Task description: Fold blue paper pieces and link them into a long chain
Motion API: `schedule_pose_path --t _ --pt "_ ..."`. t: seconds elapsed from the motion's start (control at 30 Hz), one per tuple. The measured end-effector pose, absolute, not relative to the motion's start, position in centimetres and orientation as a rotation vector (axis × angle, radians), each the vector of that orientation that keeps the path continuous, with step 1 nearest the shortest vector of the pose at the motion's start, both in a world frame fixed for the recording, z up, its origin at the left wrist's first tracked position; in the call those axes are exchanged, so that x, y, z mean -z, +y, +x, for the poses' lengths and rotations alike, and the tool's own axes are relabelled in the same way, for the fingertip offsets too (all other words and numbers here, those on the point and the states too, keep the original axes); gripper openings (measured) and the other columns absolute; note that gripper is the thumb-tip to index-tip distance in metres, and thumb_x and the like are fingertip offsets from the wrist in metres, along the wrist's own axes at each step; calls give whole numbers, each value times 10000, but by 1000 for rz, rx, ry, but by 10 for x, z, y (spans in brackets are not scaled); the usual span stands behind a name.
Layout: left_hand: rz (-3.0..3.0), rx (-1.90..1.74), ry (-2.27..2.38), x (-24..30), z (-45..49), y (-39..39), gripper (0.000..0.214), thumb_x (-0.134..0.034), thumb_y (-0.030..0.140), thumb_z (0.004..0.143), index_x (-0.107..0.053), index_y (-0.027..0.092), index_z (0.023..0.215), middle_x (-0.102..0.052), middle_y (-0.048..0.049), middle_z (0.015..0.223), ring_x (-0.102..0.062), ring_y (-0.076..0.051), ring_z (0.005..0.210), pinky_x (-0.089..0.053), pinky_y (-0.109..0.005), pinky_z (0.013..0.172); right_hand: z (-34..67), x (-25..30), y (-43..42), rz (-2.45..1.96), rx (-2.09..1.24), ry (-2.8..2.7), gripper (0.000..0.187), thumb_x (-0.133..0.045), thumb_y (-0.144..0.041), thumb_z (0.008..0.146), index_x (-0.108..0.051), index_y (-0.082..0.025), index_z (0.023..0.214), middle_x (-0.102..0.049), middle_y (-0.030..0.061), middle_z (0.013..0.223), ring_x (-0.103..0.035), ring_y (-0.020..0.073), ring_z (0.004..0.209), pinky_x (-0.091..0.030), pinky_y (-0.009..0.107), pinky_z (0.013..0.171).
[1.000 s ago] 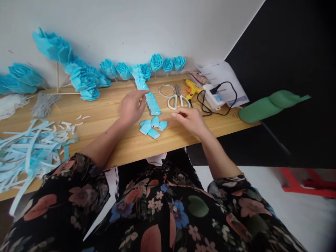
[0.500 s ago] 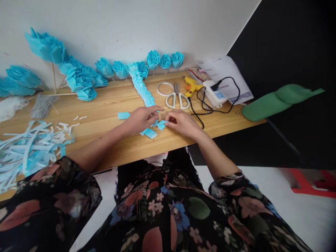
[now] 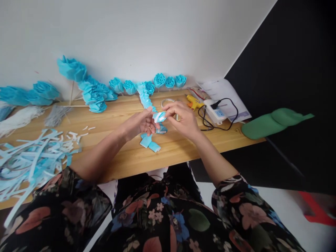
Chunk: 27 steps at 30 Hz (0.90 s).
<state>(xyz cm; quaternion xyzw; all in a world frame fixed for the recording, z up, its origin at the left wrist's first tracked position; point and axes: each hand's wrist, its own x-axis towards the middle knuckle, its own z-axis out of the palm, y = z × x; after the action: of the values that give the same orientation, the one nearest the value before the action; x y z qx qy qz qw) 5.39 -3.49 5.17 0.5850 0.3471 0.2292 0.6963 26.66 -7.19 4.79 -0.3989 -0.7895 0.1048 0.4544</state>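
Note:
A small piece of blue crepe paper (image 3: pixel 158 117) with a white strip on it is raised above the table between my hands. My right hand (image 3: pixel 183 119) is closed, with thumb and fingertips pinching the piece's right end. My left hand (image 3: pixel 139 124) is cupped at the other side, palm turned up and fingers apart; whether a fingertip touches the paper I cannot tell. Below them, several blue paper pieces (image 3: pixel 146 140) lie on the wooden table (image 3: pixel 120 154). A ruffled light-blue paper strip (image 3: pixel 145 96) runs back from there toward the wall.
Blue paper flowers (image 3: pixel 159 80) line the wall. Paper scraps (image 3: pixel 34 154) heap at the left. Behind my right hand are a tape roll (image 3: pixel 168 100), a yellow glue gun (image 3: pixel 194 102) and a power strip (image 3: pixel 215 112) with a black cord. A green object (image 3: pixel 270 124) sits at the right edge.
My right hand has lifted a blue paper piece off the table and brought it up. My left hand has turned palm up beside it. The view has tilted upward a little.

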Motion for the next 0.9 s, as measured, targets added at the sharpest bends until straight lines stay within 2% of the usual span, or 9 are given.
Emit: schedule_pose_path --t 0.07,0.13,0.23,0.3,0.47,0.6,0.7,0.8,0.9 --pt "1263 -587 805 -51 51 -34 379 -665 540 891 -633 168 828 -700 -66 771 -608 -124 588 -469 -239 516 262 -46 -65 -960 -300 -1939 146 -549 -174 895 -661 -243 832 -751 51 1105 -676 215 1053 -538 400 897" --pt "1241 -700 844 -48 49 -33 263 -766 376 819 -606 169 793 -650 -20 690 -566 -93 548 -424 -208 492 260 -43 -59 -985 -435 -1877 142 -548 -198 901 -673 -247 948 -747 56 1140 -679 211 1085 -556 379 875" --pt "1252 -828 898 -43 48 -30 221 -756 306 814 -586 171 773 -620 4 638 -540 -76 522 -386 -191 477 260 -41 -48 -1033 -769 -1710 307 -541 -291 935 -619 -266 1232 -737 62 1188 -699 187 1032 -588 334 805" --pt "1274 -869 925 -40 48 -27 200 -736 293 824 -587 170 773 -620 8 627 -540 -75 519 -384 -189 476 261 -42 -41 -1031 -980 -1640 354 -543 -378 952 -601 -269 1284 -745 53 1114 -708 172 954 -597 308 755" --pt "1397 -877 954 -39 50 -27 193 -701 274 840 -583 161 738 -592 23 570 -501 -64 478 -377 -183 464 255 -45 -26 -1006 -1213 -1727 414 -695 -480 864 -671 -248 1206 -710 4 896 -665 144 801 -575 272 695" --pt "1467 -918 999 -35 51 -27 176 -686 264 847 -580 164 748 -565 41 546 -471 -57 456 -361 -173 446 242 -36 -17 -1011 -1153 -1740 365 -775 -478 782 -712 -195 1003 -695 -2 809 -597 117 694 -515 247 626" --pt "1460 -909 992 -31 52 -25 173 -661 287 867 -585 167 768 -611 22 601 -497 -68 477 -388 -180 445 237 -25 -16 -1048 -1060 -1572 356 -791 -521 747 -689 -197 856 -650 -23 719 -569 114 659 -511 249 619" --pt "1460 -855 1008 -26 51 -23 149 -681 252 835 -609 157 746 -625 9 619 -502 -67 495 -392 -175 451 237 -17 -18 -1059 -1058 -1472 392 -826 -550 694 -688 -205 821 -622 -35 679 -566 114 631 -521 256 609" --pt "1424 -856 1018 -25 49 -21 127 -689 231 802 -618 153 731 -602 17 583 -483 -62 479 -375 -173 448 239 -14 -21 -1036 -1082 -1424 395 -810 -559 720 -718 -210 881 -658 -25 713 -590 118 621 -540 269 616"
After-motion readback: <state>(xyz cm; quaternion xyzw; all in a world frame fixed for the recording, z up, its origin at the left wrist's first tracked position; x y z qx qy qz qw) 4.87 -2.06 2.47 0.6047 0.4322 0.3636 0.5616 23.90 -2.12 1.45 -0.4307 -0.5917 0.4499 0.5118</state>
